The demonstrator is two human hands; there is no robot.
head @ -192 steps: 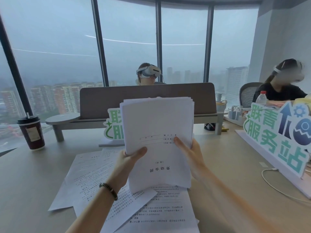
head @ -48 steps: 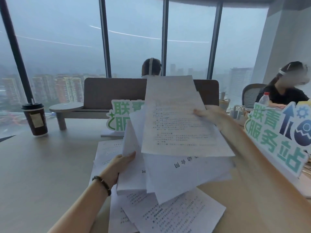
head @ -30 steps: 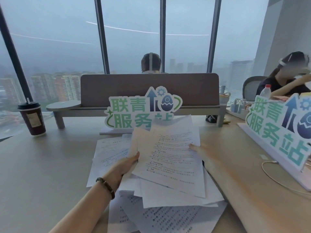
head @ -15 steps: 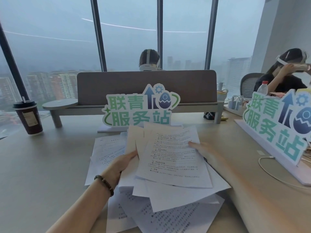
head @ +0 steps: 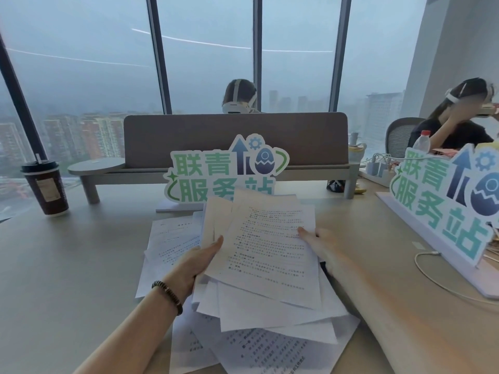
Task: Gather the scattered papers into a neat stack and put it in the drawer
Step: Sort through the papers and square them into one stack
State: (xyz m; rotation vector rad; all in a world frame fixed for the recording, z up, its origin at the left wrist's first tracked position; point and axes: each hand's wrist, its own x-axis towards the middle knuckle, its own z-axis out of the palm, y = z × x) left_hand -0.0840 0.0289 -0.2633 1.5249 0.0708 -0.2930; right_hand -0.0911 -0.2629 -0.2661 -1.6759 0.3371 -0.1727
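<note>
The papers (head: 259,263) lie as an uneven, fanned bundle near the middle of the table (head: 67,265), toward its near edge, corners splayed at several angles. More loose sheets (head: 172,238) lie flat beneath and to the left. The left hand (head: 194,263) grasps the bundle's left edge, thumb on top. The right hand (head: 321,244) rests against the right edge with straight fingers, holding nothing. No drawer is in view. Judgement: the step in hand is squaring the bundle. It is best done by loosening the grasp, standing the sheets on one long edge and tapping them on the table, then collecting the remaining sheets before stowing. A standing sign (head: 224,171) stands just behind.
</note>
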